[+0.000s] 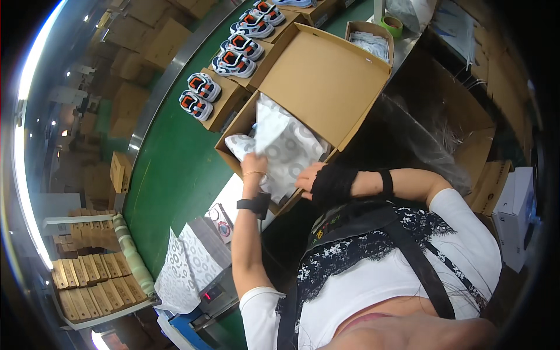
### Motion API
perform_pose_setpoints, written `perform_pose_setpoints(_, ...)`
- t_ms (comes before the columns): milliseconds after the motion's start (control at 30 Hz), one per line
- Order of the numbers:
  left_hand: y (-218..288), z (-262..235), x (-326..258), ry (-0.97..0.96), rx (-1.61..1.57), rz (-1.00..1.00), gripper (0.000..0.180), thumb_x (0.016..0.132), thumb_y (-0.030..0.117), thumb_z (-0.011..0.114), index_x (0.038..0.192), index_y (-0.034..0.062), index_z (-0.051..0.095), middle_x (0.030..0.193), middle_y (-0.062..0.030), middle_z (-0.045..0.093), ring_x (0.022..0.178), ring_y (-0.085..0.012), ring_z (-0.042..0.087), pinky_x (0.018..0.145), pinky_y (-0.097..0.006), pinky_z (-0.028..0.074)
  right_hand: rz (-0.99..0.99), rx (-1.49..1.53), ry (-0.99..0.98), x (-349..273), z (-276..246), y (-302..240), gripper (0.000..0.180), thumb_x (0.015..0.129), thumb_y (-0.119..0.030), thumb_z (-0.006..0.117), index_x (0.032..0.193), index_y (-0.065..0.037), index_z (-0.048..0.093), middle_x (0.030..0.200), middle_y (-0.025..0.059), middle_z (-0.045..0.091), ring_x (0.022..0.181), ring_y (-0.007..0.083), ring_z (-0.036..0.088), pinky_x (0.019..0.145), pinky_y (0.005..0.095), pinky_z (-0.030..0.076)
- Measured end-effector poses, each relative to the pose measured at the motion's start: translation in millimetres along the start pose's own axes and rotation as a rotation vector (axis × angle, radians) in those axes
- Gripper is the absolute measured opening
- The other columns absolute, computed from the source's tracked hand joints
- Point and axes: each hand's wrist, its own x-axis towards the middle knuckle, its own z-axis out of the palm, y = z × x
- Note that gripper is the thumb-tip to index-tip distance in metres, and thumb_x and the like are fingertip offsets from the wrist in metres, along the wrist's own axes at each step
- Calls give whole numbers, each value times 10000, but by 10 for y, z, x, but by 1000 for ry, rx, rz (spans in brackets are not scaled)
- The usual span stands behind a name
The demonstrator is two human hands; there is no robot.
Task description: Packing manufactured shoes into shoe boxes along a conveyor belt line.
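An open brown cardboard shoe box [237, 121] lies tilted across the view in front of me, its lid [326, 79] folded back to the far right. Patterned white tissue paper [291, 146] fills the box, with one part raised in a peak; what lies underneath is mostly hidden. At the box's near left, my left hand [254, 165] is closed on the tissue paper. My right hand [309, 178] rests on the paper's right edge by the box rim, fingers stretched out and slightly bent.
Sneakers [236, 63] stand in pairs on brown boxes along the green work surface [169, 175]. More patterned tissue sheets [198, 256] lie near left. A small carton of white packets [370, 45] and green tape [392, 24] sit far right. Stacked shoe boxes [96, 274] fill a left rack.
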Motion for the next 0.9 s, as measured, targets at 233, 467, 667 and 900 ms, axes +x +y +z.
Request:
perform_pose_setpoints(233, 1387, -1274, 180, -405, -1830, 307, 312, 845, 230, 464, 1063, 7, 467, 984, -159, 547, 846, -262, 555, 706, -378, 469, -174, 260, 544, 501, 725, 891, 501, 677, -122, 546, 1147, -38, 391, 1091, 172, 436, 802, 283, 544, 740, 333, 428)
perform_pose_setpoints(467, 737, 184, 124, -682, -1499, -690, 739, 772, 447, 513, 1136, -149, 271, 1190, -296, 315, 1116, -355, 361, 920, -451, 321, 687, 460, 757, 185, -598, 1123, 602, 716, -150, 563, 1245, -75, 286, 942, 159, 531, 833, 224, 541, 711, 313, 434)
perform_pose_setpoints(667, 873, 860, 465, -567, -1835, -783, 724, 710, 454, 599, 1185, -22, 330, 1209, -179, 379, 1082, -353, 386, 903, -493, 309, 640, 458, 783, 57, -454, 1198, 565, 703, -103, 568, 1215, -73, 332, 1110, 150, 457, 850, 214, 552, 742, 311, 444)
perform_pose_setpoints(900, 1155, 798, 416, -287, -1796, -839, 540, 697, 315, 666, 1077, -4, 452, 1080, -136, 494, 907, -311, 513, 789, -481, 410, 650, 402, 710, -101, -548, 1202, 514, 688, -122, 572, 1162, -50, 386, 1081, 147, 454, 830, 217, 545, 750, 299, 439)
